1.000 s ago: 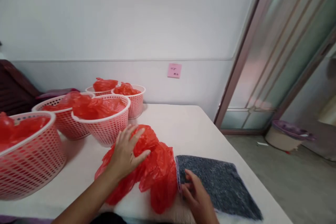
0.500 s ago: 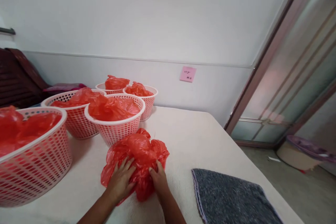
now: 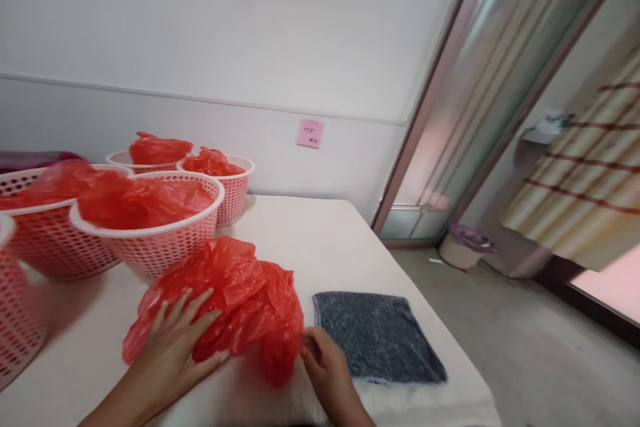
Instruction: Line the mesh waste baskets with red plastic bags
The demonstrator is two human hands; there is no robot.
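Observation:
A crumpled red plastic bag (image 3: 227, 293) lies on the white-covered table, in front of the nearest baskets. My left hand (image 3: 183, 340) rests on the bag's left side with its fingers spread. At the bag's right edge, my right hand (image 3: 327, 363) is closed, with thumb and fingers pinching the plastic. What the bag holds, if anything, cannot be made out. Just right of my right hand is a folded dark grey cloth (image 3: 377, 337).
White perforated baskets (image 3: 165, 247) with red plastic bags in them stand left and behind. A pink note (image 3: 311, 133) is stuck on the wall. Past the right edge of the white table (image 3: 300, 227), a lined bin (image 3: 460, 250) sits on the floor.
The view has swung to the right. My right hand has moved outward to the bag's edge and pinches it, and the bag is more spread out. My left hand stays on the bag.

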